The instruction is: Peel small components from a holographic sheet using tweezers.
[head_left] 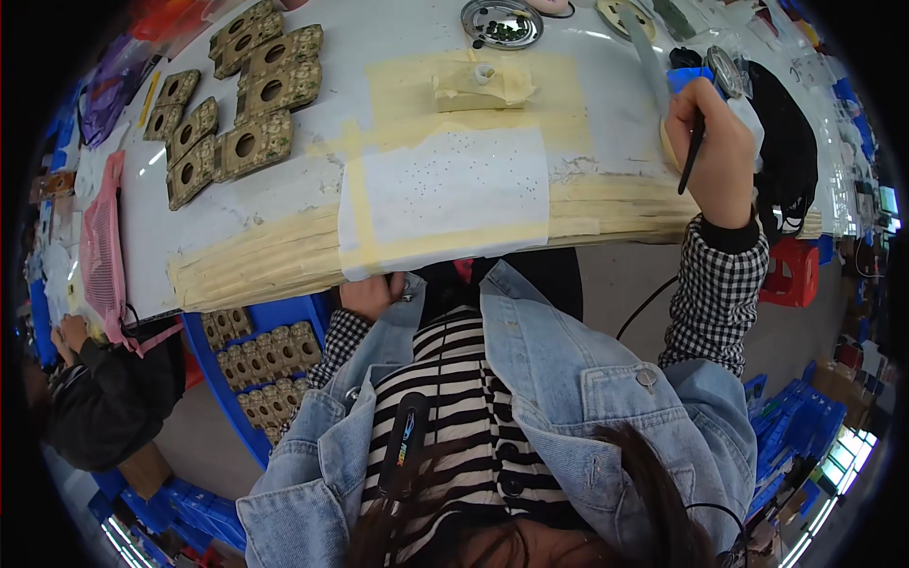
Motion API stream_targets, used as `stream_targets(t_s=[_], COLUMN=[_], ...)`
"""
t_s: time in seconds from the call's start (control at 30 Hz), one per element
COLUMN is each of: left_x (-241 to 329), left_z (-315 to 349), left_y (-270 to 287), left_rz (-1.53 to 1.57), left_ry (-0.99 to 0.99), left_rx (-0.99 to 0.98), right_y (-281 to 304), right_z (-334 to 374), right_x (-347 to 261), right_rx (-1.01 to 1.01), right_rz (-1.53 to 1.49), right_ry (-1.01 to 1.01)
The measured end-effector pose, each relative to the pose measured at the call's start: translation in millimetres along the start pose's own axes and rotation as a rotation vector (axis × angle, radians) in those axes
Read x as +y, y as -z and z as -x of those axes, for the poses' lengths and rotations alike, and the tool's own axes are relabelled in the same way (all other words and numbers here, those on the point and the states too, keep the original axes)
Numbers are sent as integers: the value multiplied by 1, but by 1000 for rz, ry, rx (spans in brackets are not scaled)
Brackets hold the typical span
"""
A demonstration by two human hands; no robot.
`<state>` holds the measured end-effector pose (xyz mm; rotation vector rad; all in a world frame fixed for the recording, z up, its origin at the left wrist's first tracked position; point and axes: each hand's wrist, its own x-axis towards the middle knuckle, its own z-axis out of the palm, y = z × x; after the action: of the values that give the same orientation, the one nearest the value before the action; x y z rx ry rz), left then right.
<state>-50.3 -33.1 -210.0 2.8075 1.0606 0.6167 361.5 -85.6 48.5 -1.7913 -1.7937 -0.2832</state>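
Observation:
My right hand (717, 156) is raised over the right side of the table, its fingers closed round a slim black tool (693, 159) whose tapered end points down toward me; its other end is hidden. Just beyond the fingertips lies a small blue piece (687, 78), and past it a round metal-rimmed dish (724, 71). My left hand (372, 295) is low at the table's front edge, its fingers partly hidden. In front of me, a white sheet (454, 189) with scattered small dark specks is taped down. Behind it a tape-covered block (484, 85) bears a small pale round piece.
Camouflage-patterned cases with round holes (248, 145) lie at the left; more fill a blue tray (213, 355) below. A metal plate (502, 24) holds small dark pieces. At right are a black bag (786, 142) and red stool (793, 273). A co-worker's hand (73, 333) shows far left.

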Motion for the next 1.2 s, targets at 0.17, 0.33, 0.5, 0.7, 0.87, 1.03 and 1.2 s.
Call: stream_targets(t_s=[0.17,0.33,0.5,0.7,0.87,1.03,1.2], left_x=[5,15,73,144,139,137,130], left_z=[-21,-13,-108,-125,-116,-111,-105], left_y=[22,48,163,150,143,154,158], left_rz=[-12,294,1134,2163,2237,2226,2095], left_ry=[61,-29,31,6,85,582,593], left_rx=[-224,-1182,-939,-479,-498,-320,-300], right_y=[12,31,57,36,12,-8,-18], right_z=[8,27,55,61,68,71,71], right_x=[-9,-42,-79,-105,-123,-127,-125], right_rx=[168,173,191,26,-8,-24,107], right_rz=[28,120,180,79,-30,-190,-507], right_ry=[5,52,168,526,538,509,148])
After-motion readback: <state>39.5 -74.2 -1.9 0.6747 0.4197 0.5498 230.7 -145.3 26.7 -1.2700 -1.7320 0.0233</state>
